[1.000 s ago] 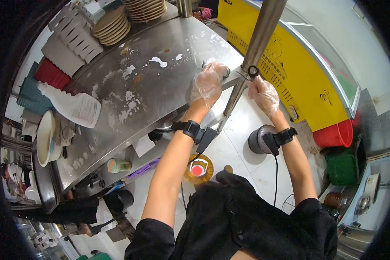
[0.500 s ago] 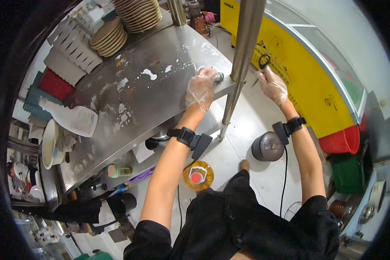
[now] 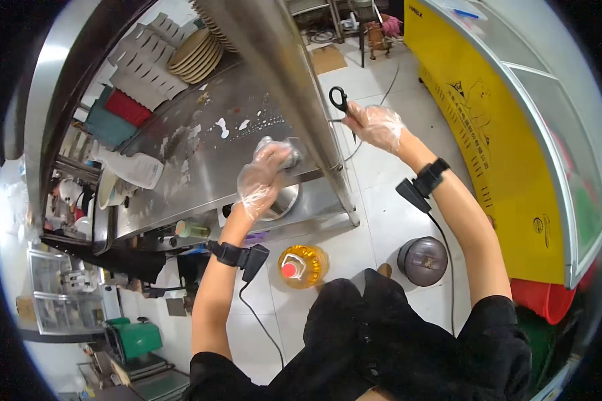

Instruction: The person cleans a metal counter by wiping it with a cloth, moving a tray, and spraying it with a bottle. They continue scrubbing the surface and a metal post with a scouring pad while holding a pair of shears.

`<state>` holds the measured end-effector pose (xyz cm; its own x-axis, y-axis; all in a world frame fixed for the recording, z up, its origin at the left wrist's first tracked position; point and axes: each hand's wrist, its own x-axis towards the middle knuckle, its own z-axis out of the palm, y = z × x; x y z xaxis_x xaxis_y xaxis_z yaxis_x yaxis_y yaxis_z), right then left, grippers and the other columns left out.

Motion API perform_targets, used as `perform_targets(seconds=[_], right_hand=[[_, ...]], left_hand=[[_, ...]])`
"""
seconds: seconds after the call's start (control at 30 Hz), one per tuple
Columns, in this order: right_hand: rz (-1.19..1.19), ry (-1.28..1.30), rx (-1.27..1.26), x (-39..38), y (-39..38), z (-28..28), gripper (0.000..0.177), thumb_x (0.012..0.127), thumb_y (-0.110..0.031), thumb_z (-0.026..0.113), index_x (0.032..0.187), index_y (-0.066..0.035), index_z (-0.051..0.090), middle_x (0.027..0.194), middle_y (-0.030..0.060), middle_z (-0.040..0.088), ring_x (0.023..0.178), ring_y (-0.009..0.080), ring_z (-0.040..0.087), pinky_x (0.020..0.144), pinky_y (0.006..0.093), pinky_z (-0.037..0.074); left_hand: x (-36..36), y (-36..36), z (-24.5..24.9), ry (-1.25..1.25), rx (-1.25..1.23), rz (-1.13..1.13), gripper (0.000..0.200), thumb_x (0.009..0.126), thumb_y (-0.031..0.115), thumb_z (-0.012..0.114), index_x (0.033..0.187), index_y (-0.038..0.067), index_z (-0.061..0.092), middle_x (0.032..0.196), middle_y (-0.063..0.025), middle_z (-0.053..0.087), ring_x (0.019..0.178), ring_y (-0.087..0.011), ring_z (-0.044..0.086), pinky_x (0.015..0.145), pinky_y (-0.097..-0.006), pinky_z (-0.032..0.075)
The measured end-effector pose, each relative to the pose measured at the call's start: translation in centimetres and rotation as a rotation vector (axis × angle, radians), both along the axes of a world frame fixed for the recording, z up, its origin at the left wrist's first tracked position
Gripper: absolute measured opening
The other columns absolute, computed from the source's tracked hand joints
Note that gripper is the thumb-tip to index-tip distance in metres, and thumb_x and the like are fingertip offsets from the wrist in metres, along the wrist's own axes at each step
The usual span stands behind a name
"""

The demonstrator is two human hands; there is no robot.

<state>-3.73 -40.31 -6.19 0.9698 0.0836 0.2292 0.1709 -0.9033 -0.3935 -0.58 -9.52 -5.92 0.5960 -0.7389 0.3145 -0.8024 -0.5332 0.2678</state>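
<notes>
My left hand, in a clear plastic glove, is closed on a silvery-grey wad that looks like a steel wool scrubber, partly hidden by the fingers. It is at the near edge of the steel table, whose top has white foamy smears and brown stains. Just right of the steel post, my gloved right hand grips a pair of scissors. One black finger ring shows above the fist; the fingers mostly hide the rest.
A white spray bottle, stacked plates and white containers line the table's far side. On the floor stand an oil jug and a dark round container. A yellow freezer borders the right.
The view has shifted. My left hand has drawn back from the table corner by the post, still holding the wad. My right hand has moved left toward the post with the scissors.
</notes>
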Motion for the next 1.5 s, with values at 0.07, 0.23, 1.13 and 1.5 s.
perform_targets(seconds=[0.07,0.23,1.13,1.5], right_hand=[[0.014,-0.04,0.063,1.6,-1.0,-1.3,0.023,0.096,-0.03,0.05,0.1,-0.007,0.05,0.07,0.0209,0.062,0.069,0.0425,0.062,0.063,0.0537,0.048],[0.044,-0.011,-0.01,1.3,-2.8,-3.4,0.026,0.097,-0.034,0.05,0.105,-0.009,0.048,0.072,0.0207,0.063,0.069,0.0428,0.062,0.064,0.0533,0.05],[0.625,0.07,0.072,6.3,-3.9,-1.3,0.023,0.099,-0.029,0.048,0.1,-0.007,0.042,0.063,0.0184,0.057,0.059,0.0428,0.058,0.052,0.053,0.044],[1.104,0.006,0.135,11.2,-2.8,-1.8,0.024,0.098,-0.029,0.05,0.103,-0.006,0.045,0.06,0.0175,0.058,0.06,0.0419,0.06,0.054,0.0523,0.048]], left_hand=[[0.0,0.4,0.0,-0.019,-0.028,0.087,0.052,0.078,-0.001,0.06,0.126,0.018,0.059,0.134,-0.0075,0.051,0.117,-0.0351,0.055,0.094,-0.0429,0.048],[0.7,1.1,0.4,-0.187,0.058,0.123,0.051,0.077,0.0,0.066,0.122,0.023,0.063,0.128,-0.0089,0.054,0.106,-0.0341,0.061,0.085,-0.0407,0.051],[-2.2,-5.7,2.2,0.141,-0.11,0.361,0.042,0.087,0.024,0.061,0.126,0.009,0.063,0.126,-0.0122,0.059,0.119,-0.0295,0.053,0.103,-0.0403,0.039],[-7.7,-13.4,1.9,0.067,-0.255,0.964,0.033,0.087,-0.002,0.059,0.118,0.007,0.065,0.112,-0.0123,0.066,0.103,-0.0282,0.062,0.09,-0.0354,0.048]])
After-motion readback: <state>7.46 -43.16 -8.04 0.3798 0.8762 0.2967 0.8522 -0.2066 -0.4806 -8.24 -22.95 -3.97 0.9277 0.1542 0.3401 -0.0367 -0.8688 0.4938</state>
